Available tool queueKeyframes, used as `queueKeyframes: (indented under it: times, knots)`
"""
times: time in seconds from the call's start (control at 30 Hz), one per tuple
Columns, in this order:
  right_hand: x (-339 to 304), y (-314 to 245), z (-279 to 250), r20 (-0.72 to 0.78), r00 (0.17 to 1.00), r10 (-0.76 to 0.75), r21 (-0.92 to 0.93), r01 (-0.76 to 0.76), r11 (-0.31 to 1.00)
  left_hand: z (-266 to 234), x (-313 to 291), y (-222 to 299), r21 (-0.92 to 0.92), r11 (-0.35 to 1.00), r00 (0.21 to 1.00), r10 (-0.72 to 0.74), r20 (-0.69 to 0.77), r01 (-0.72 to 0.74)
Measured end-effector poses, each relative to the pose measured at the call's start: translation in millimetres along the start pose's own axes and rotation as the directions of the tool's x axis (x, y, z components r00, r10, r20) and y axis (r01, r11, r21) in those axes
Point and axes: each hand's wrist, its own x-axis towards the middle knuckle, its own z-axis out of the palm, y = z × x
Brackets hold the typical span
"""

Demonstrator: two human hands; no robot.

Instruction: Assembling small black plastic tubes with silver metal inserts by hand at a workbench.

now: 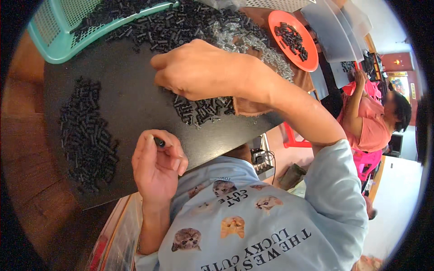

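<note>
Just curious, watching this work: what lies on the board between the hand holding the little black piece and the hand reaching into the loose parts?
In the head view, only bare dark board lies between the left hand and the right hand.

Right hand's [199, 70] fingertips out of sight

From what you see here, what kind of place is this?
Probably a small assembly or sorting workshop: heaps of small black parts on a dark board, a teal basket, and a co-worker busy nearby.
</note>
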Motion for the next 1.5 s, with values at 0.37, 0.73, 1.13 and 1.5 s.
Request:
queueKeyframes:
  times: [0.37, 0.73, 1.13, 1.5]
  knots:
    - [7, -2, 1, 0.047, 0.998, -0.037, -0.123, 0.043, 0.991, -1, 5, -2, -0.031, 1.0, 1.0, -0.001, -0.01, 0.0]
    - [-31, -58, -14, 0.142, 0.989, 0.05, 0.345, -0.097, 0.934, 5, -4, -6, 0.08, 0.995, 0.992, 0.063, -0.11, -0.055]
    - [-58, -61, -1, -0.204, 0.925, 0.321, 0.765, -0.054, 0.642, 17, -4, -7, 0.139, 0.99, 0.992, 0.048, -0.117, -0.031]
    - [-71, -71, 6, -0.254, 0.877, 0.407, 0.876, 0.03, 0.482, 24, -2, -16, 0.095, 0.995, 0.995, 0.051, -0.087, -0.043]
